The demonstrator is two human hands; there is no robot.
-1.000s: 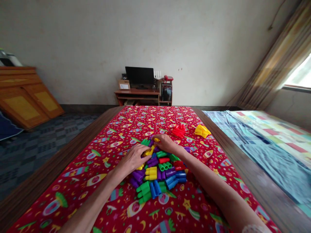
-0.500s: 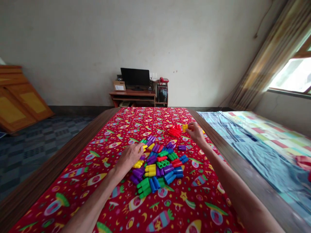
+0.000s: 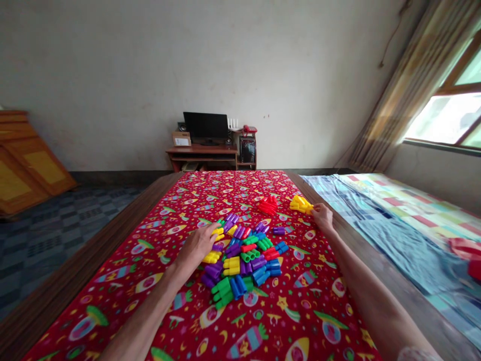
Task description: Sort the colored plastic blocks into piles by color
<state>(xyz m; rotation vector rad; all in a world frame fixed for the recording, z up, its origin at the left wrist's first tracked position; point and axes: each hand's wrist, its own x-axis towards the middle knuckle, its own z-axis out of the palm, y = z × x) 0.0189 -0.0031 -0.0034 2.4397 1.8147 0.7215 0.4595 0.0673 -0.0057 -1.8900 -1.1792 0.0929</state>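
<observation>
My left hand [image 3: 200, 241] reaches into the left side of a mixed heap of plastic toy blocks, its fingers closed on a yellow block [image 3: 218, 233]. My right hand [image 3: 323, 217] is at the right end of a small group of yellow blocks [image 3: 299, 203], thumb and finger pinched at the edge of one. Left of that group lies a cluster of red blocks [image 3: 268, 205]. In the mixed heap are a green block [image 3: 222, 292], a blue block [image 3: 238, 287], a purple block [image 3: 213, 271] and several more. My fingertips are partly hidden on both sides.
A red patterned cloth [image 3: 233, 341] covers the middle of the wooden table [image 3: 124, 215]. To the right is a bed [image 3: 376, 210] with blue and checked covers. A desk [image 3: 203, 150] with a monitor [image 3: 206, 126] stands at the far wall; a wooden cabinet [image 3: 33, 155] is at left.
My right hand has moved right and a little nearer, from beside the red cluster to the yellow group's right end. The yellow group now shows fully. My left hand stays at the heap.
</observation>
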